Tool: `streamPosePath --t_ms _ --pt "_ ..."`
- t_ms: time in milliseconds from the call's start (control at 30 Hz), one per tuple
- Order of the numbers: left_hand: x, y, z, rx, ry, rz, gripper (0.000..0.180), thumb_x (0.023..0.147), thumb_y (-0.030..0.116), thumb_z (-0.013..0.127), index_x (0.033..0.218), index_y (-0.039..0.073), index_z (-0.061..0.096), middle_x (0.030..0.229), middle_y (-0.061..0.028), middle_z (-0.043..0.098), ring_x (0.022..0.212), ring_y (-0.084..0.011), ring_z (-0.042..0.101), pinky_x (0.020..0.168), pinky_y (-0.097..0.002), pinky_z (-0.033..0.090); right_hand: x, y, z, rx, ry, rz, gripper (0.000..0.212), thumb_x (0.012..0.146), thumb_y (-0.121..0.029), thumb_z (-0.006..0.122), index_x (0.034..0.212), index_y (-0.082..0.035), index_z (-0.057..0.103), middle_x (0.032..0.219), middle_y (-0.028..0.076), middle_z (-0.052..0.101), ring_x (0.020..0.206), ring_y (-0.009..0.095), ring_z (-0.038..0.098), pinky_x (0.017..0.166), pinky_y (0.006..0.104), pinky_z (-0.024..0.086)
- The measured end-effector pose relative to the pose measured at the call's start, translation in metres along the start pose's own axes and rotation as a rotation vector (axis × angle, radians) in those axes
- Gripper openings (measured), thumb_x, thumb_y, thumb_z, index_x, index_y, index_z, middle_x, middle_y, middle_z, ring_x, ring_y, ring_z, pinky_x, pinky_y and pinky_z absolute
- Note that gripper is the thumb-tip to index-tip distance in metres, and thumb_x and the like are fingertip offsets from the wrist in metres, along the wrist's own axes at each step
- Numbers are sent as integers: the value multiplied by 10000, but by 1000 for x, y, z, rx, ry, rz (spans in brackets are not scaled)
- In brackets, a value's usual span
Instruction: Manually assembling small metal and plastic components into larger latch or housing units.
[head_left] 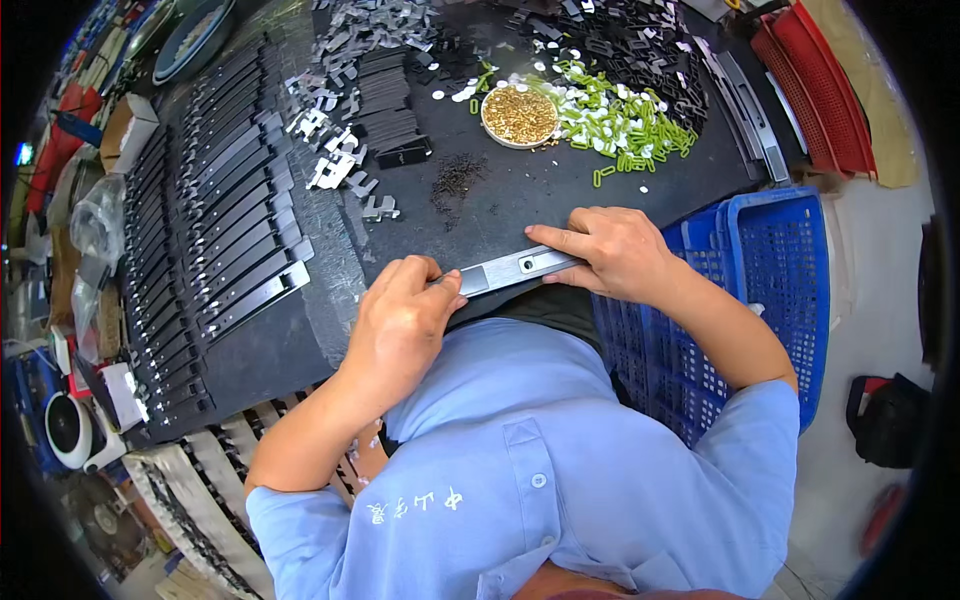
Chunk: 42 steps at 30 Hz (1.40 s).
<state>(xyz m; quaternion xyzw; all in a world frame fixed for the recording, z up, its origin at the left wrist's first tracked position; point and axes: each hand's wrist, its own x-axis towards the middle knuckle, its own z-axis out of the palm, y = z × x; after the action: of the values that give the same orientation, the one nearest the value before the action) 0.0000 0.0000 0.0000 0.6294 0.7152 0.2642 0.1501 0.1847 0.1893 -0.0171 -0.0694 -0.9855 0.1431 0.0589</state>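
A long grey metal bar (510, 271) with a dark round hole lies level at the near edge of the black work table (520, 200), close to my body. My left hand (400, 315) pinches its left end between thumb and fingers. My right hand (615, 250) grips the right end, the forefinger stretched along the top face and the thumb below. The fingers hide both ends of the bar. Beyond it are a pile of tiny dark screws (458, 187) and a round dish of small brass-coloured parts (519, 114).
Green oval rings with white discs (630, 125) lie right of the dish. Dark flat strips (388, 100) and silver brackets (335, 165) are piled behind. Rows of black bars (235, 200) fill the table's left. Blue crates (770, 270) stand at right, below a red basket (815, 90).
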Motion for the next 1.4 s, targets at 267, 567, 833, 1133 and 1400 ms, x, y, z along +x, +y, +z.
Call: streamPosePath --t_ms 267,567,833,1133,1400 --pt "-39 6 29 377 98 176 432 799 107 514 1222 19 495 1210 -253 477 1095 -337 489 939 -475 365 5 -23 -21 -10 -23 21 457 703 -367 708 1098 -155 619 684 60 528 627 247 582 555 360 470" --pt "-92 -53 -25 341 393 -127 530 533 168 768 1013 102 555 918 -89 563 923 -279 507 880 -435 319 33 -74 9 520 -39 -116 579 846 -293 599 1333 -77 373 1048 161 564 991 326 548 842 421 431" --pt "-192 -147 -94 401 361 -409 332 627 49 725 920 -3 577 1028 -162 518 946 -299 506 855 -329 375 -8 -3 -1 245 175 123 253 816 -261 615 1005 -94 624 880 91 600 809 271 606 702 373 487" --pt "-154 -137 -94 658 402 -699 431 645 -26 664 1019 45 461 1166 -163 470 1085 -341 458 895 -411 339 23 121 -39 -39 534 361 79 775 -130 610 826 -100 662 804 83 607 762 284 613 678 383 497" --pt "-90 -64 -68 372 303 -376 395 701 10 652 1080 35 544 1170 -170 521 1096 -354 485 943 -395 349 74 142 -37 -524 221 258 122 718 -100 552 809 -109 632 855 35 576 892 223 560 714 388 431"
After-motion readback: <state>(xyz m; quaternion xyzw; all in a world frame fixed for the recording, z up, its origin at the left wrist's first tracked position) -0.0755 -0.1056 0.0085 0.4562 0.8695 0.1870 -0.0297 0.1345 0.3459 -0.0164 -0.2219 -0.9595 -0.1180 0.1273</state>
